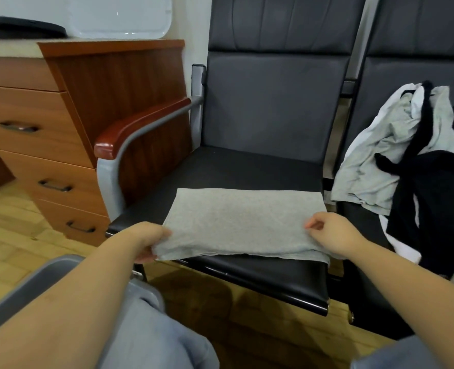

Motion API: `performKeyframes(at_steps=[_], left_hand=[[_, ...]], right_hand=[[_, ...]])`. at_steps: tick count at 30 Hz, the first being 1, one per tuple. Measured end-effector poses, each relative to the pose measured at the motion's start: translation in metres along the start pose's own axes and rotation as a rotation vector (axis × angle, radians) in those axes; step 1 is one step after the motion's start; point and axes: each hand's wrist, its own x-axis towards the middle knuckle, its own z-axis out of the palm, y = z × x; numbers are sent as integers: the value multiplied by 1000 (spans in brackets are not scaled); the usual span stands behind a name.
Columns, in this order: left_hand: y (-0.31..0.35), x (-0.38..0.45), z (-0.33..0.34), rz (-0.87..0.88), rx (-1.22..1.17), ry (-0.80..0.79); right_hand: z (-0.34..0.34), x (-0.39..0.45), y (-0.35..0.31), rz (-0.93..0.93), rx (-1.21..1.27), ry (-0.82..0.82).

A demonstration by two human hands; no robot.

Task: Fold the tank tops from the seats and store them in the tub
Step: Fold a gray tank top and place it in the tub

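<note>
A grey tank top (236, 219) lies folded into a flat rectangle on the front of the black seat (247, 166). My left hand (148, 241) grips its near left corner, fingers under the cloth. My right hand (329, 233) pinches the near right edge. A heap of unfolded tank tops (407, 161), grey, white and black, sits on the neighbouring seat to the right. The grey tub (47, 280) shows at the lower left, partly hidden by my left arm.
A wooden drawer cabinet (60, 145) stands left of the seat, beside the wood-topped armrest (140, 126). The floor is light wood. My knees in light blue cloth fill the bottom edge.
</note>
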Motion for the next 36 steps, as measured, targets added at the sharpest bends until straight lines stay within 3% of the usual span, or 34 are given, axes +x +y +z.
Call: performKeyframes(at_steps=[9, 13, 18, 21, 25, 30, 36], left_hand=[[1, 5, -8, 58, 210, -74], [-4, 7, -10, 11, 232, -64], [-10, 12, -14, -22, 154, -87], [-7, 12, -12, -50, -72, -115], [-2, 12, -10, -28, -308, -169], [6, 9, -7, -12, -328, -237], [-2, 14, -8, -74, -316, -28]], right_hand=[[65, -14, -105, -348, 95, -212], [92, -20, -143, -462, -7, -263], [119, -20, -174, -562, -144, -214], [135, -21, -183, -606, -206, -158], [147, -21, -187, -577, -221, -79], [145, -21, -187, -466, -104, -38], [139, -16, -183, -366, 77, -58]])
